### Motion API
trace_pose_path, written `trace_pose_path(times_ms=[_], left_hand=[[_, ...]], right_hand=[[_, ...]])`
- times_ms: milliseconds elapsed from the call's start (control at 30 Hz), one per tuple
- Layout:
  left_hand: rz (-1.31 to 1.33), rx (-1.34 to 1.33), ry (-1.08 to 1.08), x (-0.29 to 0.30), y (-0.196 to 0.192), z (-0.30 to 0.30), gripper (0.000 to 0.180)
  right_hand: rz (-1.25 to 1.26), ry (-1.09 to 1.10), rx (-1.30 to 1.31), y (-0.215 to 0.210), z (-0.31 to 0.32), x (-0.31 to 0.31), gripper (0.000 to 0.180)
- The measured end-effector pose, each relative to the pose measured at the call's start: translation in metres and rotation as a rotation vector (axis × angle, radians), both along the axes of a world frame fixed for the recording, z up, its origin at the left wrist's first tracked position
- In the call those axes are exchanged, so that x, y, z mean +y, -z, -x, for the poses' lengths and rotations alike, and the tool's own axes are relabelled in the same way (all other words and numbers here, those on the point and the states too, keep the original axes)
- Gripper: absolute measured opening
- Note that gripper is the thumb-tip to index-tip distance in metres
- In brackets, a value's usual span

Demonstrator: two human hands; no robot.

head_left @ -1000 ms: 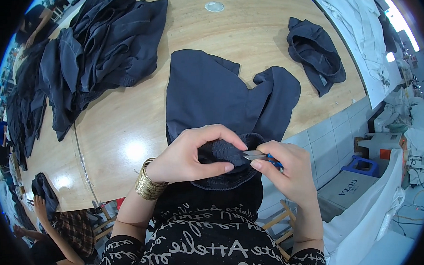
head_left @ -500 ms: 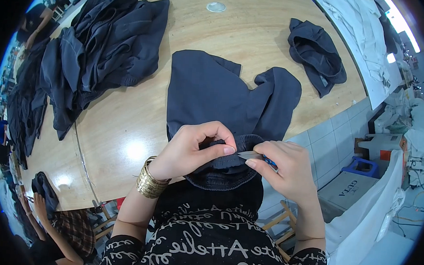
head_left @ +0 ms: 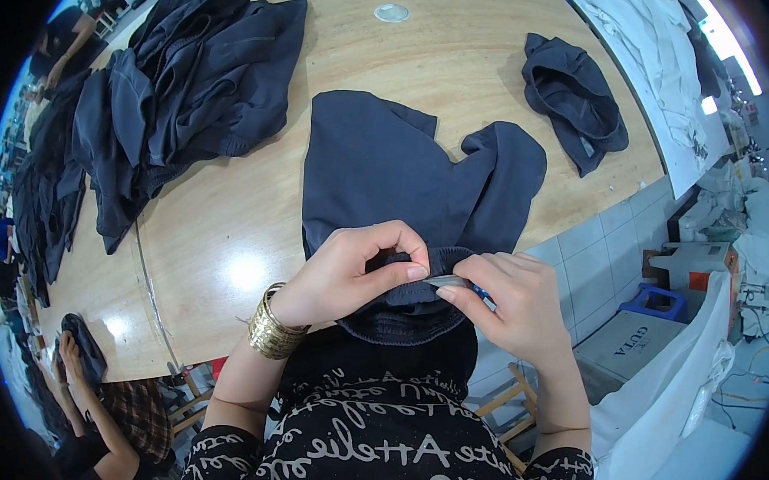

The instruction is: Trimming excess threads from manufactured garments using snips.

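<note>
I see snips (head_left: 446,281) narrower-bladed than half-second ago, right hand (head_left: 516,301) gripping them, angled inward; left hand (head_left: 348,268), fingers curled, pinches garment (head_left: 383,175).

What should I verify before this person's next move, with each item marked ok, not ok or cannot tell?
1. Left hand gripping the dark garment at its gathered waistband: ok.
2. Right hand holding the snips: ok, blades pointing toward the left hand.
3. Blade tips well clear of the left thumb: not ok, they appear right beside it.
4. Loose thread between the blades: cannot tell, too small.
5. Garment pile away from the blades: ok, lying apart at the table's left.
</note>
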State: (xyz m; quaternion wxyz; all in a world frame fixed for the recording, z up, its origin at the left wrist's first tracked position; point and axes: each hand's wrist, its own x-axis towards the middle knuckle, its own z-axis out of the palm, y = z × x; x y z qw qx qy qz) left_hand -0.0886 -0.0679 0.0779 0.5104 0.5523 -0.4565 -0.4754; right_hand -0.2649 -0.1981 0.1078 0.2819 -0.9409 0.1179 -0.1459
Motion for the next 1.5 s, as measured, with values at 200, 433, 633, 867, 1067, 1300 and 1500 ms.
trace_pose_path(times_ms=[200,433,633,867,1067,1300,1500], left_hand=[[0.029,0.064,-0.013,0.000,0.004,-0.002,0.011],[0.051,0.154,-0.059,0.001,0.007,-0.001,0.008],[0.047,0.142,-0.061,0.002,0.008,-0.003,0.008],[0.067,0.195,-0.108,0.000,0.013,-0.001,0.008],[0.087,0.171,-0.069,0.002,0.011,-0.002,0.009],[0.023,-0.297,-0.599,0.027,0.005,-0.025,0.026],[-0.154,0.617,0.537,0.041,-0.008,0.005,0.059]], right_hand=[[-0.027,0.068,-0.010,-0.002,0.001,-0.003,0.019],[-0.245,0.198,0.031,-0.001,0.005,-0.001,0.024],[-0.371,0.321,0.056,0.001,0.000,0.004,0.035],[-0.376,0.291,0.048,0.002,-0.001,0.003,0.037],[-0.492,-0.053,-0.001,0.028,-0.005,-0.020,0.030],[-0.140,0.191,-0.180,0.022,-0.021,-0.006,0.019],[0.149,0.117,-0.540,0.012,-0.031,0.016,0.033]])
